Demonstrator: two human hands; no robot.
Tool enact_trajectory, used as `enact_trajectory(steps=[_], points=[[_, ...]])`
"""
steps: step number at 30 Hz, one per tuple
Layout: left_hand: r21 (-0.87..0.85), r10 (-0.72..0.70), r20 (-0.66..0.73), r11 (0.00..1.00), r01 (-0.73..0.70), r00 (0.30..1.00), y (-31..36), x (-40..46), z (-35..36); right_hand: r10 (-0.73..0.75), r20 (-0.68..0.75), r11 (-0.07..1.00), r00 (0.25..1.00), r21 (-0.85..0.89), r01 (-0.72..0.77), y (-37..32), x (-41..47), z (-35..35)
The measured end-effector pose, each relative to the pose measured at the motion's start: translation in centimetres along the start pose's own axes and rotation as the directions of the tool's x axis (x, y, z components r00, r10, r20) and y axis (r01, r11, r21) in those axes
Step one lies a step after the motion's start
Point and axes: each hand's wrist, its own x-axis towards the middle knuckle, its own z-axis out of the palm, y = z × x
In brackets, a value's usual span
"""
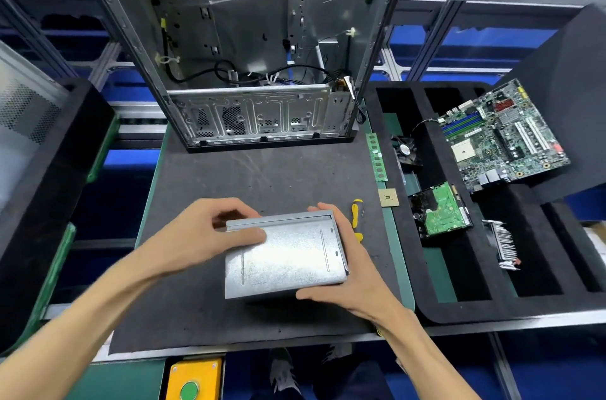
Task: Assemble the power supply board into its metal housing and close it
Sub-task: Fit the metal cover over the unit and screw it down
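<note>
Fingers of the left hand (210, 232) and right hand (341, 271) pinch the metal housing (285, 258); uneven pressure could likely jam its cover crooked.

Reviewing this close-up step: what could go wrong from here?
1. The cover's far edge sits proud of the housing; forcing it may jam or bend it.
2. Left hand thumb lies on the cover and right hand wraps the side edge: pinch or cut risk.
3. The screwdriver beside it could get knocked.
</note>
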Motion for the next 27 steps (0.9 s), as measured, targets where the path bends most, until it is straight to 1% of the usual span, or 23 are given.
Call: enact_trajectory(steps=[1, 3, 5, 6, 10, 16, 18, 20, 21, 22, 23, 24, 25, 26, 27], points=[[0.089, -0.01, 0.079, 0.996, 0.003, 0.997, 0.7, 0.6, -0.1, 0.002, -0.001, 1.0, 1.0, -0.008, -0.002, 0.0, 0.0, 0.0], [0.174, -0.046, 0.197, 0.985, 0.011, 0.979, 2.1, 1.8, 0.2, 0.003, -0.011, 1.0, 1.0, -0.011, -0.003, 0.0, -0.1, -0.1], [0.166, -0.076, 0.258, 0.986, 0.034, 0.963, 3.0, 2.6, 0.3, 0.005, -0.019, 1.0, 1.0, -0.004, -0.005, 0.2, -0.2, -0.1], [0.143, -0.091, 0.263, 0.988, 0.054, 0.961, 3.3, 2.8, 0.3, 0.008, -0.016, 1.0, 1.0, -0.009, -0.008, 0.2, -0.2, -0.1], [0.01, -0.11, 0.235, 0.994, 0.111, 0.966, 3.3, 2.6, 0.3, -0.008, -0.028, 0.999, 1.0, -0.046, 0.007, 0.5, 0.0, 0.0], [-0.085, -0.071, 0.197, 0.992, 0.089, 0.978, 3.1, 1.9, 0.8, -0.005, -0.052, 0.999, 0.999, -0.033, 0.003, 0.2, 0.6, -0.3], [-0.052, -0.04, 0.163, 0.997, 0.049, 0.986, 3.1, 1.6, 1.1, -0.009, -0.044, 0.999, 0.999, -0.037, 0.007, 0.4, 0.8, -0.4], [0.078, 0.011, 0.092, 0.997, -0.019, 0.996, 2.9, 1.3, 1.5, -0.01, -0.042, 0.999, 0.999, -0.043, 0.008, 0.5, 0.8, -0.5], [0.178, 0.037, 0.063, 0.983, -0.048, 0.997, 2.8, 1.0, 1.6, -0.011, -0.042, 0.999, 0.999, -0.04, 0.01, 0.4, 0.8, -0.5], [0.301, 0.064, 0.061, 0.951, -0.079, 0.996, 2.7, 0.6, 1.4, -0.02, -0.048, 0.999, 0.999, -0.036, 0.019, 0.4, 0.7, -0.5], [0.438, 0.087, 0.077, 0.892, -0.112, 0.993, 2.6, 0.0, 1.3, -0.027, -0.055, 0.999, 0.998, -0.035, 0.025, 0.3, 0.6, -0.4], [0.572, 0.13, 0.096, 0.804, -0.161, 0.987, 2.3, -0.7, 1.1, -0.029, -0.058, 0.999, 0.998, -0.035, 0.027, 0.3, 0.7, -0.3], [0.686, 0.191, 0.11, 0.696, -0.213, 0.975, 1.9, -1.4, 0.9, -0.028, -0.057, 0.999, 0.998, -0.035, 0.026, 0.3, 0.7, -0.2], [0.764, 0.259, 0.115, 0.594, -0.252, 0.959, 1.3, -2.0, 0.9, -0.028, -0.053, 0.999, 0.998, -0.036, 0.026, 0.3, 0.8, -0.2], [0.81, 0.307, 0.105, 0.525, -0.261, 0.946, 1.0, -2.6, 1.0, -0.03, -0.05, 0.999, 0.998, -0.038, 0.028, 0.4, 0.8, -0.2]])
